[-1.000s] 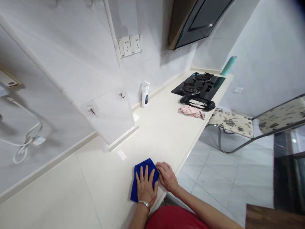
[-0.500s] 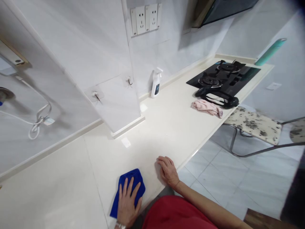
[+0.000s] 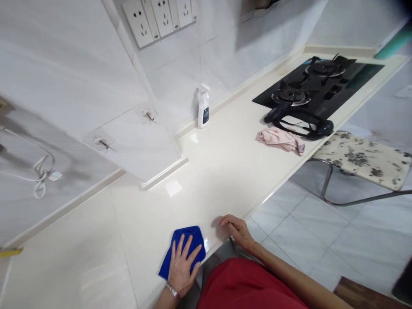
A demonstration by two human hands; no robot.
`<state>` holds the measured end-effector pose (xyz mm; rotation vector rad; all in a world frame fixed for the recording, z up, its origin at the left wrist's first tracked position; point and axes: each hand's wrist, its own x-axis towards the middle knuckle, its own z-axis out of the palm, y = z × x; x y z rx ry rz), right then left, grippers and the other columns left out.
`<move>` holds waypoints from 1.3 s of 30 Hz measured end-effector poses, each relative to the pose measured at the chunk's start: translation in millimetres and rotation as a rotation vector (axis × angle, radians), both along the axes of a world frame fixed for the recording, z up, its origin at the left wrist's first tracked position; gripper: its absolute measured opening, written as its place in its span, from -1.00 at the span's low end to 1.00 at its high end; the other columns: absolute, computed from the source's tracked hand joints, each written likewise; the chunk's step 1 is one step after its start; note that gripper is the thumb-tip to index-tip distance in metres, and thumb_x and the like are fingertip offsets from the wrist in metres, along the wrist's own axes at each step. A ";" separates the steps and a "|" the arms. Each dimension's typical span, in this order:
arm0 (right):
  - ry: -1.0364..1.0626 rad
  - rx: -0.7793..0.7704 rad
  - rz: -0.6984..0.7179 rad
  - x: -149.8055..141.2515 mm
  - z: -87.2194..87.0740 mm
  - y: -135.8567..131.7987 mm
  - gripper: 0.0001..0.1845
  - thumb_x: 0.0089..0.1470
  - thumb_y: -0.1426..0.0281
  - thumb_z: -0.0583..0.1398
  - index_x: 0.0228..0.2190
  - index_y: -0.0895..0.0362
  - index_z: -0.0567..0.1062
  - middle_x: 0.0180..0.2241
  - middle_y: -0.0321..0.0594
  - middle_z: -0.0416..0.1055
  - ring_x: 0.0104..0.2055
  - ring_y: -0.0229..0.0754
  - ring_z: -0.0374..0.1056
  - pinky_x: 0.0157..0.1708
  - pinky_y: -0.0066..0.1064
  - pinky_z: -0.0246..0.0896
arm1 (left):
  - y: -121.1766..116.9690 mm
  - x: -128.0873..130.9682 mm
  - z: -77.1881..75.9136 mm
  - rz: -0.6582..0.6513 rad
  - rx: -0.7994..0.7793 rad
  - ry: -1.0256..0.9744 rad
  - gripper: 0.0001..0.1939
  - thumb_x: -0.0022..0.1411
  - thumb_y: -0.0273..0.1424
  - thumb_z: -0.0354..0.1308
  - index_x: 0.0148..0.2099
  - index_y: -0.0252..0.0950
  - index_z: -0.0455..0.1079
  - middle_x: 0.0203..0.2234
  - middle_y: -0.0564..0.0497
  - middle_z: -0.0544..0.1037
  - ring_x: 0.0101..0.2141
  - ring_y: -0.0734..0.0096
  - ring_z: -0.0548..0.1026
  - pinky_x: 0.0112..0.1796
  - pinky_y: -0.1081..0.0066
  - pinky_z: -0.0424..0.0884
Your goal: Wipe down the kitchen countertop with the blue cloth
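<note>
Blue cloth (image 3: pixel 197 236) lies on the counter (image 3: pixel 219 171), bottom centre of frame, right corner at or just beside the front edge. Edge runs diagonally from lower centre to upper right. Longest run of open counter top: from the blue cloth up to the pink cloth (image 3: pixel 280 139), right of centre. Another stretch spreads across lower left, crossed by a seam. Pinch point: wall corner juts into the counter left of centre. Black frame (image 3: pixel 322 128) sits between pink cloth and stove (image 3: pixel 310 81), upper right. Chair (image 3: pixel 357 159) is close under the edge at right.

Labels: spray bottle (image 3: pixel 203 107), upper centre against the wall, has a dark one, too small to read.

Left hand (image 3: pixel 182 270): palm down on the blue cloth, fingers spread wide, pressing flat, not pinching. Forearm enters from the bottom. Right hand (image 3: pixel 238 231): by the front edge, right of the blue cloth and apart from it, fingers bent inward. Can't tell how tight, or whether it touches the counter.
</note>
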<state>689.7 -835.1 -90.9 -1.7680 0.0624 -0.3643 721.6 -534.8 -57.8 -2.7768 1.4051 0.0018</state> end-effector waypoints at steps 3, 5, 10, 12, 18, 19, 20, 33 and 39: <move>0.028 0.050 -0.150 -10.1 4.6 -24.9 -0.61 0.29 0.21 0.02 -0.42 0.09 0.52 -0.42 -0.20 0.49 -0.36 -0.16 0.41 -0.33 -0.36 0.37 | -48.3 12.6 -0.3 -0.045 -0.042 0.087 -0.36 0.33 -0.24 -0.02 0.40 0.12 -0.09 0.44 0.08 -0.07 0.39 0.01 -0.09 0.25 -0.17 0.13; 0.038 0.078 -0.256 -15.2 5.9 -40.9 -0.64 0.26 0.23 0.05 -0.45 0.09 0.52 -0.42 -0.20 0.50 -0.34 -0.14 0.42 -0.30 -0.35 0.37 | -81.9 20.0 -0.4 -0.065 -0.067 0.140 -0.37 0.34 -0.22 -0.03 0.39 0.15 -0.10 0.44 0.12 -0.09 0.40 0.02 -0.12 0.26 -0.20 0.10; 0.027 0.056 -0.437 -23.3 8.9 -79.7 -0.69 0.22 0.36 0.04 -0.45 0.08 0.51 -0.40 -0.22 0.51 -0.30 -0.15 0.44 -0.24 -0.34 0.37 | -162.5 33.2 -0.5 -0.097 -0.106 0.209 -0.38 0.35 -0.22 -0.04 0.40 0.14 -0.09 0.45 0.13 -0.14 0.40 0.03 -0.17 0.29 -0.22 0.03; -0.010 -0.017 -0.444 -25.0 9.5 -91.3 -0.69 0.21 0.41 0.01 -0.44 0.07 0.51 -0.39 -0.21 0.51 -0.30 -0.14 0.44 -0.24 -0.33 0.37 | -190.4 38.9 -1.5 -0.114 -0.119 0.218 -0.38 0.34 -0.21 -0.04 0.40 0.13 -0.09 0.45 0.12 -0.15 0.40 0.02 -0.17 0.29 -0.23 0.00; -0.175 -0.322 -0.400 -18.0 8.4 -100.4 -0.66 0.14 0.57 -0.01 -0.21 0.06 0.49 -0.21 -0.16 0.51 -0.09 -0.10 0.43 -0.10 -0.18 0.42 | -252.6 66.0 -4.2 -0.171 -0.137 0.261 -0.36 0.32 -0.12 -0.02 0.39 0.13 -0.08 0.44 0.10 -0.10 0.40 0.00 -0.16 0.30 -0.24 -0.03; -0.197 -0.377 -0.381 -13.7 7.6 -99.2 -0.62 0.12 0.58 0.00 -0.12 0.06 0.47 -0.14 -0.14 0.50 -0.02 -0.08 0.41 -0.03 -0.12 0.41 | -260.1 72.0 -4.4 -0.182 -0.134 0.261 -0.35 0.32 -0.12 -0.02 0.40 0.13 -0.10 0.44 0.10 -0.10 0.40 0.01 -0.17 0.30 -0.23 -0.03; -0.212 -0.427 -0.350 -8.5 6.3 -97.8 -0.56 0.11 0.59 0.00 -0.04 0.07 0.43 -0.06 -0.11 0.47 0.06 -0.06 0.36 0.04 -0.06 0.38 | -266.9 78.4 -4.8 -0.196 -0.130 0.256 -0.34 0.32 -0.12 -0.02 0.40 0.12 -0.12 0.44 0.11 -0.11 0.40 0.02 -0.17 0.31 -0.22 -0.03; -0.147 -0.681 -0.203 70.9 -21.7 -105.3 -0.37 0.08 0.60 -0.02 0.21 0.21 0.24 0.23 0.07 0.21 0.37 0.02 -0.04 0.28 0.16 0.09 | -298.4 142.9 -20.0 -0.128 -0.155 0.207 -0.28 0.19 -0.33 0.08 0.39 -0.01 0.03 0.44 0.11 -0.08 0.40 0.08 -0.15 0.35 -0.09 -0.15; -0.068 -0.827 0.053 89.5 -20.4 -62.5 -0.17 -0.06 0.66 -0.02 0.29 0.20 0.16 0.34 -0.04 0.05 0.40 -0.07 -0.12 0.33 0.04 -0.01 | -237.1 165.1 -15.4 0.108 -0.190 0.168 -0.30 0.21 -0.22 0.11 0.37 0.08 0.05 0.42 0.12 0.00 0.40 0.08 -0.11 0.34 -0.10 -0.08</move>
